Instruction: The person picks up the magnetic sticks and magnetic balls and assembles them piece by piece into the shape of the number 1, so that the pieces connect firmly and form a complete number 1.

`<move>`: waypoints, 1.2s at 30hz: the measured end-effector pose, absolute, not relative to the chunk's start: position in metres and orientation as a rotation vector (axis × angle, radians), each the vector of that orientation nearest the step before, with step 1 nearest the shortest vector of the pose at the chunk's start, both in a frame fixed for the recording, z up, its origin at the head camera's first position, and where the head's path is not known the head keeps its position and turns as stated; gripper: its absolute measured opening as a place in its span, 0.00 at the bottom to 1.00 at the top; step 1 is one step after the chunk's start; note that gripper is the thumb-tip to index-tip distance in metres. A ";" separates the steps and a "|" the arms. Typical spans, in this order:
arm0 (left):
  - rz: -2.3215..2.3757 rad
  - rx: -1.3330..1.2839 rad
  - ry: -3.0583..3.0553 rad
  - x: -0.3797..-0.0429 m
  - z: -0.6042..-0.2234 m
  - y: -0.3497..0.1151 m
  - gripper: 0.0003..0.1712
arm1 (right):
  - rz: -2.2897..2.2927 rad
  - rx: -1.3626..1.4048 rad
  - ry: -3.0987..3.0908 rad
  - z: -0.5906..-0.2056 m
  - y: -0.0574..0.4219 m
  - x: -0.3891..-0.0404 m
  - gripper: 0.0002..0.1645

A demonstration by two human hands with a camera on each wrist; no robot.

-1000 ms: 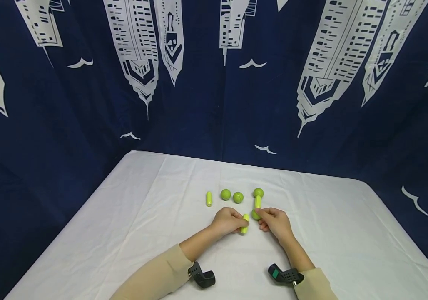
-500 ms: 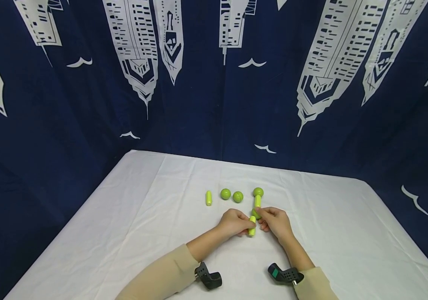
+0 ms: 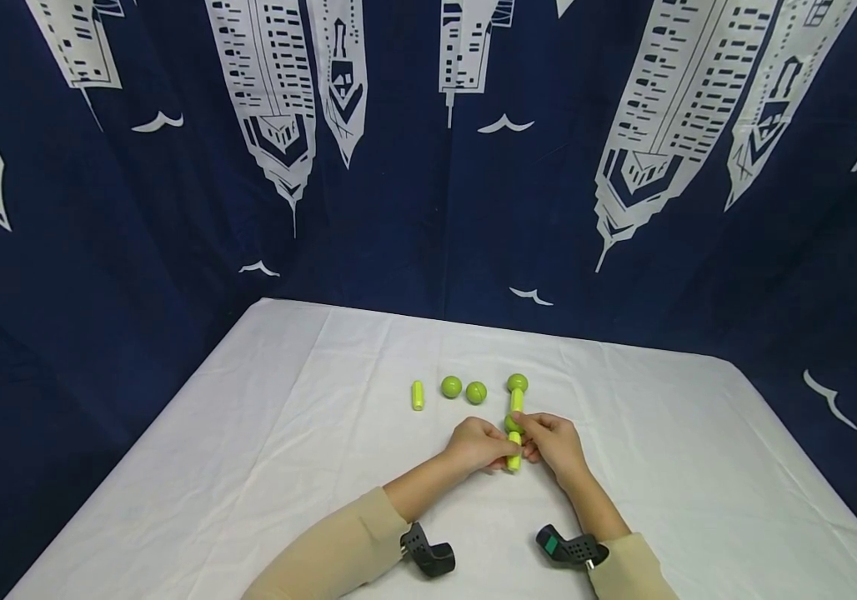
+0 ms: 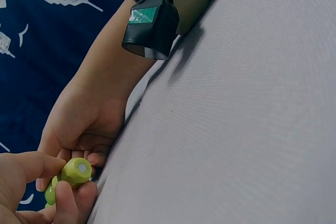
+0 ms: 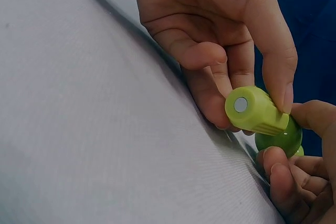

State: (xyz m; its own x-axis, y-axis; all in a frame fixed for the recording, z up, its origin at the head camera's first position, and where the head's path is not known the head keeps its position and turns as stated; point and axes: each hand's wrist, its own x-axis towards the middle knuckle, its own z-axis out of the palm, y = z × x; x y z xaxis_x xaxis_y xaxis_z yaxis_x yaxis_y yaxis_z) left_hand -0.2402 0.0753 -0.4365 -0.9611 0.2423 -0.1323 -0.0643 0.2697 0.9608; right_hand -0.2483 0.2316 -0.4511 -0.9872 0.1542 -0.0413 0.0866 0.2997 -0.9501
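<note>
Between thumb and fingers, my left hand (image 3: pixel 477 446) pinches a yellow-green magnetic rod (image 5: pixel 254 111) with a silvery disc in its near end. The far end of that rod meets a green ball (image 5: pixel 281 139); whether they touch firmly I cannot tell. My right hand (image 3: pixel 554 446) grips this ball, which sits at the near end of a second rod (image 3: pixel 516 401). Another green ball (image 3: pixel 518 382) caps that rod's far end, so the pieces form a line on the table. In the left wrist view the held rod (image 4: pixel 76 171) points its disc end at the camera.
Two loose green balls (image 3: pixel 451 387) (image 3: pixel 477 392) lie left of the line, with a loose yellow-green rod (image 3: pixel 417 395) further left. A white cloth (image 3: pixel 338 400) covers the table. Behind it hangs a dark blue curtain (image 3: pixel 398 233) with white buildings.
My left hand has moved right, carrying the rod from beside the line to the near ball held by my right hand. The right hand has stayed in place.
</note>
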 end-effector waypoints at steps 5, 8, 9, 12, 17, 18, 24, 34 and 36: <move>1.762 0.170 2.284 -0.242 -0.438 0.077 0.07 | 1.829 -0.228 -2.477 -0.450 0.232 -0.248 0.26; 1.767 0.181 2.284 -0.243 -0.439 0.077 0.08 | 1.835 -0.233 -2.475 -0.450 0.231 -0.249 0.26; 1.770 0.183 2.282 -0.243 -0.439 0.077 0.09 | 1.838 -0.234 -2.474 -0.450 0.231 -0.249 0.26; 1.775 0.184 2.281 -0.244 -0.440 0.078 0.09 | 1.835 -0.238 -2.477 -0.450 0.231 -0.249 0.25; 1.765 0.175 2.294 -0.245 -0.439 0.079 0.09 | 1.833 -0.227 -2.478 -0.449 0.231 -0.249 0.25; 1.762 0.173 2.298 -0.245 -0.439 0.079 0.09 | 1.833 -0.225 -2.478 -0.449 0.232 -0.249 0.25; 1.757 0.167 2.295 -0.244 -0.439 0.079 0.09 | 1.832 -0.230 -2.478 -0.450 0.232 -0.249 0.26; 1.765 0.179 2.299 -0.244 -0.443 0.080 0.08 | 1.830 -0.224 -2.486 -0.451 0.232 -0.248 0.26; 1.758 0.173 2.301 -0.244 -0.443 0.080 0.08 | 1.830 -0.226 -2.484 -0.452 0.233 -0.248 0.26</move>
